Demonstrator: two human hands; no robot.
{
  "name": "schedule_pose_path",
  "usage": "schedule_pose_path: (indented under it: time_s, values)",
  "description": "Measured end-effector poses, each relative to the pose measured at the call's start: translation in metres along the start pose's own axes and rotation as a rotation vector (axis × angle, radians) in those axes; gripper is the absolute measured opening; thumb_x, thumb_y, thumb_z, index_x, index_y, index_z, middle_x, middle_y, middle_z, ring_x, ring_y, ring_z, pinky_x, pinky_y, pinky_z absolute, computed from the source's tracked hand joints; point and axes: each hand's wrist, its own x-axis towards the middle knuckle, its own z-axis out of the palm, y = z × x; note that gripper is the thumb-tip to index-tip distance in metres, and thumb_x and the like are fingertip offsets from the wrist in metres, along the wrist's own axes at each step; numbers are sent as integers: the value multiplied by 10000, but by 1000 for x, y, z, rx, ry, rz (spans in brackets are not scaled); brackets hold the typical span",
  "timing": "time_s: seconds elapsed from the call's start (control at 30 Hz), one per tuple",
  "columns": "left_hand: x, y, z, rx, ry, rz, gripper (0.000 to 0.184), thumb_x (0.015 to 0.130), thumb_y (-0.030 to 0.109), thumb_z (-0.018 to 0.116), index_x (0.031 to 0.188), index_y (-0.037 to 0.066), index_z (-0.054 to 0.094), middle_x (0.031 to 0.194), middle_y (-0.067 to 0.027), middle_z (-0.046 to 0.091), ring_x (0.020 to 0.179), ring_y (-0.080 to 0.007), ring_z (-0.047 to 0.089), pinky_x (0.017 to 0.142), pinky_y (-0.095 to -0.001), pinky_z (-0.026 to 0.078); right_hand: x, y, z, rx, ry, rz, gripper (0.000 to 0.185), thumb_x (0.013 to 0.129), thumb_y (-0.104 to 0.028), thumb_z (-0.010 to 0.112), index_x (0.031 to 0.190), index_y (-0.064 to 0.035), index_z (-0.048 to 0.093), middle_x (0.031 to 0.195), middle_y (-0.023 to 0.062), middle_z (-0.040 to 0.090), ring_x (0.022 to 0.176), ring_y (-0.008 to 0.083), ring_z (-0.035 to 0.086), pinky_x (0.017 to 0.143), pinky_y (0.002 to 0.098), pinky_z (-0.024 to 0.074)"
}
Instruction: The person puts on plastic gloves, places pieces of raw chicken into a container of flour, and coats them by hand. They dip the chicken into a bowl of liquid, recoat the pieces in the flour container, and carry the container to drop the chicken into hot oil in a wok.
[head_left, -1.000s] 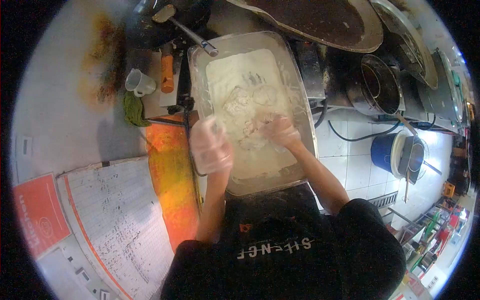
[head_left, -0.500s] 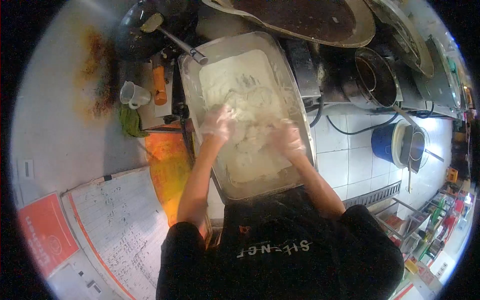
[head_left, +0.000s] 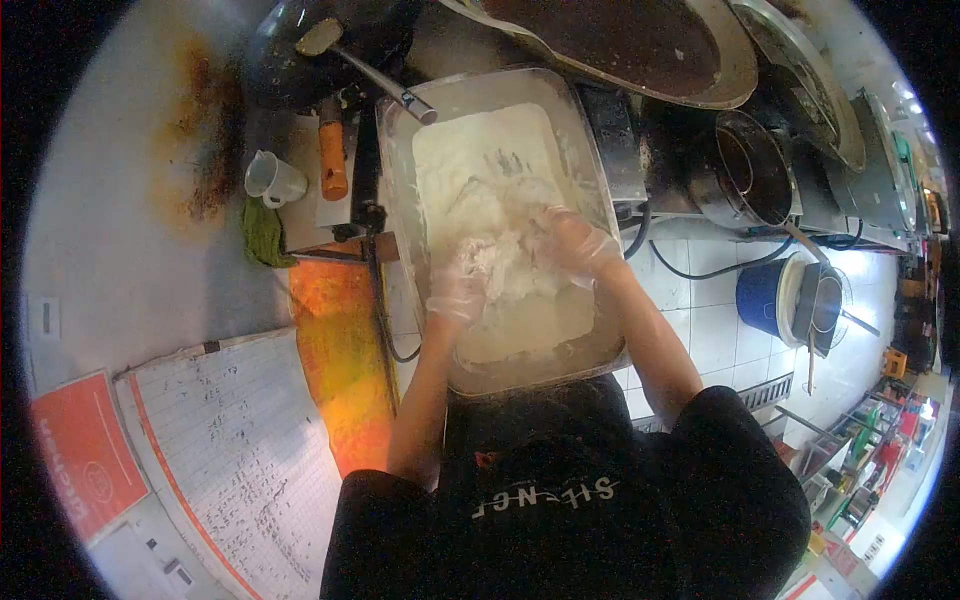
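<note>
A deep metal tray (head_left: 585, 345) holds a thick bed of white flour-like powder (head_left: 520, 335). Both of my hands wear clear plastic gloves and are inside the tray. Powder coats the curled fingers of my left hand (head_left: 462, 282), which close around a white clumpy mass at the tray's left-middle; what lies inside is hidden. Across from it, my right hand (head_left: 578, 243) reaches in from the right. Its fingers are bent together, with their tips down in the powder, and whatever they grip does not show. Floured lumps (head_left: 480, 205) lie just beyond the hands, partly blurred.
A ladle (head_left: 385, 85) reaches from the wok (head_left: 275, 70) to the tray's far left corner. An orange handle (head_left: 332, 160) and a clear jug (head_left: 275, 180) stand left. Wide pans (head_left: 735, 85) and a deep pot (head_left: 750, 165) are at the far right. A blue bucket (head_left: 765, 298) stands below.
My left hand has moved down and a little right in the tray. My right hand has shifted up slightly, nearer the middle. The whole view has tilted a little.
</note>
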Motion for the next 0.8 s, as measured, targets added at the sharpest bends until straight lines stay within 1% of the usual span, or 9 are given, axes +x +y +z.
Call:
schedule_pose_path:
  time_s: [0.13, 0.2, 0.23, 0.33, 0.43, 0.53, 0.63, 0.73, 0.8]
  values:
    - [-9, 19, -11, -204, -37, -213, 403, 882, 3, 550, 1283, -20, 573, 1105, -173, 685, 1057, -265, 648, 937, -377, 505, 9, 30, 28, 302, -343, 8, 548, 874, -98, 639, 1413, -115, 543, 1337, 246, 589, 1136, 398, 630, 1018, 439, 487]
    - [-12, 18, -12, -232, 37, -196, 395, 888, 15, 570, 1280, -25, 565, 1144, -162, 672, 1077, -258, 636, 948, -366, 499, 21, 39, 24, 176, -373, -144, 557, 858, -80, 630, 1408, -127, 555, 1337, 227, 599, 1126, 389, 637, 1011, 435, 494]
    - [-12, 18, -12, -248, 75, -189, 392, 890, 21, 580, 1279, -27, 561, 1164, -157, 665, 1088, -255, 630, 953, -360, 495, 20, 31, 22, -46, -311, -288, 553, 846, -73, 630, 1393, -129, 573, 1308, 213, 624, 1108, 381, 647, 992, 431, 506]
    - [-13, 39, -23, -353, 47, -204, 419, 878, 39, 632, 1283, -24, 541, 1229, -144, 631, 1124, -254, 618, 951, -352, 497, 7, 0, 6, -163, -258, -224, 468, 844, -54, 606, 1308, -108, 631, 1183, 187, 683, 1030, 368, 673, 932, 433, 531]
    - [-20, 63, -21, -58, 247, -196, 424, 871, 63, 669, 1266, -21, 540, 1212, -149, 635, 1130, -251, 620, 948, -353, 500, -2, 10, 0, -143, 61, -253, 341, 850, -67, 597, 1183, -79, 674, 1048, 171, 706, 953, 356, 689, 850, 455, 550]
    - [-24, 33, -7, -182, 454, -156, 394, 876, 107, 671, 1237, -6, 560, 1157, -182, 662, 1081, -279, 652, 908, -384, 516, -10, -9, 8, -241, 294, 91, 260, 858, -95, 602, 1100, -64, 692, 1012, 181, 702, 918, 362, 689, 811, 469, 557]
    - [-28, 0, -1, 33, 435, -204, 357, 880, 152, 668, 1196, 4, 593, 1070, -204, 685, 1000, -309, 680, 862, -404, 532, 7, 24, 16, -734, -173, 144, 209, 877, -196, 630, 1017, -79, 731, 945, 187, 707, 854, 358, 693, 792, 476, 565]
    - [-28, 42, -11, -3, 467, -185, 314, 878, 173, 663, 1142, 7, 621, 1013, -211, 698, 920, -334, 694, 805, -419, 542, -5, 19, -1, -416, 272, 177, 166, 892, -139, 627, 984, -48, 732, 962, 177, 721, 817, 298, 710, 726, 391, 575]
    - [-19, 98, -31, 50, 275, -430, 359, 904, 223, 652, 1202, 23, 631, 1145, -199, 684, 1087, -324, 647, 949, -430, 496, -13, 6, -10, -392, 298, 39, 171, 892, -153, 643, 988, -44, 734, 966, 178, 724, 802, 280, 717, 705, 387, 574]
